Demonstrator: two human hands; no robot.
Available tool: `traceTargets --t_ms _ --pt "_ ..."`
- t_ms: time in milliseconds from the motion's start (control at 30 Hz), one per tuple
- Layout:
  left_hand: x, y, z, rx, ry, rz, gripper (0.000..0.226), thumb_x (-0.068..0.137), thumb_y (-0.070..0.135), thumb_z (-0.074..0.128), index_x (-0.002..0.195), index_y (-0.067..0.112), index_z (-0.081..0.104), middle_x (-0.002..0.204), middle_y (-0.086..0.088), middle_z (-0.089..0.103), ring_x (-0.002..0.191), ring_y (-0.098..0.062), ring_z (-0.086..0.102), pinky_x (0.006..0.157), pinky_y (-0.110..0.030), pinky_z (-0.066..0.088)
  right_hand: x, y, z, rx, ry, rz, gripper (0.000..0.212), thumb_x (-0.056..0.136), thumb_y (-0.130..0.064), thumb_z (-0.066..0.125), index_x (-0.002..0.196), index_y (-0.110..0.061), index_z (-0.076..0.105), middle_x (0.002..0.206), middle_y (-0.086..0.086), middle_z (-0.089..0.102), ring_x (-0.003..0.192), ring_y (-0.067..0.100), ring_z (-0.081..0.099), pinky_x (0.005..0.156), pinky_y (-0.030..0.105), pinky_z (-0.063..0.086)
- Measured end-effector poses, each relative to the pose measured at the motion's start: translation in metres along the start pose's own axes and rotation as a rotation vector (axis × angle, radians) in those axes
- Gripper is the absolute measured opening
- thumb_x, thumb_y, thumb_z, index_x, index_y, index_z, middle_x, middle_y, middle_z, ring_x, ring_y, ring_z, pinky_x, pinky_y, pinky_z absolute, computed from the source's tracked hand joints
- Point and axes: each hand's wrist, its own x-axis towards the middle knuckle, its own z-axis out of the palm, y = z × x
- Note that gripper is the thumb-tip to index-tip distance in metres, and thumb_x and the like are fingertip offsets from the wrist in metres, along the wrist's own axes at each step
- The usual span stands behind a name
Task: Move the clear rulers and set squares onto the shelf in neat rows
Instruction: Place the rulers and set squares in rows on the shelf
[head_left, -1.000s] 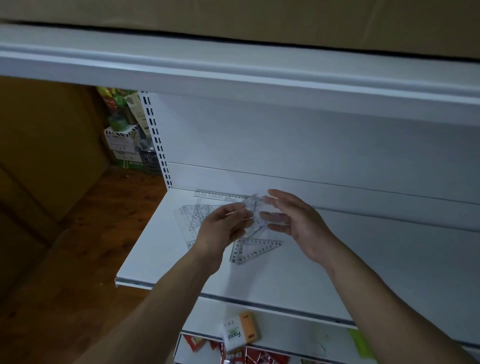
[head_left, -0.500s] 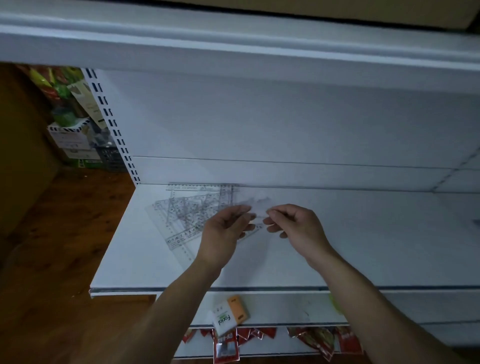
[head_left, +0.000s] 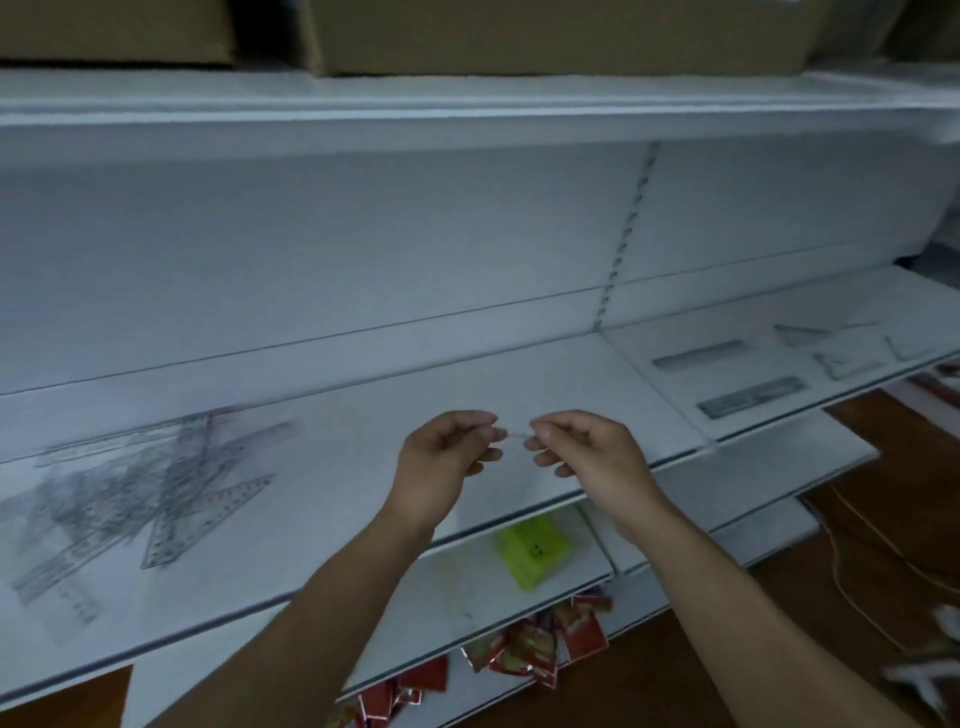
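Head view: my left grip (head_left: 448, 457), right grip (head_left: 587, 453) pinch one thin clear plastic piece (head_left: 517, 434), axis left-right; laid rows of clear rulers (head_left: 750, 396) lie right.

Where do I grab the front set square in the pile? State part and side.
Take the set square by its pointed corner on the right, coming from the right. It lies flat on the shelf, and that corner juts free of the pile, so probably nothing else gets dragged.

White shelf (head_left: 363, 415) noted throughout, clear rulers and set squares (head_left: 156, 483) marked with fine grey-black scales, clear plastic piece (head_left: 516, 434) almost colourless, lime-green box (head_left: 532, 551) with two dark dots, red packets (head_left: 535, 644), brown cardboard boxes (head_left: 545, 31), reddish-brown floor (head_left: 893, 519).
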Motion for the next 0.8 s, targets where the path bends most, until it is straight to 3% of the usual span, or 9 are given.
traceTargets --t_ms 233,367,467,533,633,800 --pt "0.008 -0.016 0.170 -0.017 -0.166 -0.001 0.011 0.090 0.004 0.061 0.097 0.009 0.068 0.091 -0.005 0.075 0.074 -0.014 0.069 0.063 -0.017 0.051 -0.017 0.034 -0.166 0.065 0.161 0.044 0.012 0.092 -0.010 0.059 0.099 -0.007 0.068 0.082 0.002 0.072 0.064 0.004 0.065 0.056 0.013 0.048" --pt "0.010 -0.016 0.242 -0.036 -0.226 -0.018 0.007 0.088 -0.001 0.061 0.091 0.003 0.066 0.073 -0.015 0.066 0.050 -0.018 0.056 0.046 -0.020 0.045 -0.024 0.051 -0.232 0.090 0.230 0.044 0.010 0.092 -0.011 0.059 0.093 -0.015 0.069 0.082 0.002 0.072 0.066 0.005 0.066 0.057 0.014 0.047" --pt "0.022 -0.026 0.281 -0.025 -0.268 -0.044 0.007 0.088 0.003 0.063 0.093 0.005 0.068 0.074 -0.011 0.069 0.064 -0.026 0.058 0.063 -0.037 0.045 -0.023 0.064 -0.270 0.078 0.282 0.050 0.012 0.092 -0.014 0.061 0.089 -0.021 0.070 0.082 -0.001 0.073 0.070 0.009 0.066 0.058 0.015 0.047" --pt "0.030 -0.034 0.305 0.000 -0.297 -0.054 0.008 0.088 0.005 0.065 0.094 0.008 0.069 0.076 -0.006 0.071 0.064 -0.022 0.062 0.071 -0.044 0.042 -0.021 0.073 -0.292 0.086 0.314 0.063 0.013 0.092 -0.013 0.060 0.089 -0.022 0.070 0.080 -0.001 0.073 0.068 0.008 0.066 0.058 0.015 0.047" --pt "0.046 -0.042 0.344 0.008 -0.334 -0.072 0.009 0.088 0.007 0.064 0.092 0.012 0.069 0.076 0.000 0.072 0.057 -0.013 0.063 0.067 -0.035 0.045 -0.014 0.084 -0.327 0.089 0.354 0.081 0.012 0.093 -0.012 0.059 0.093 -0.019 0.069 0.080 -0.002 0.073 0.065 0.005 0.065 0.057 0.014 0.047" --pt "0.086 -0.052 0.420 -0.002 -0.383 -0.092 0.012 0.090 0.009 0.062 0.097 0.015 0.069 0.089 0.000 0.075 0.075 -0.011 0.068 0.072 -0.025 0.049 0.015 0.098 -0.396 0.094 0.424 0.107 0.013 0.093 -0.011 0.058 0.099 -0.014 0.069 0.083 0.000 0.073 0.065 0.004 0.064 0.058 0.014 0.047"
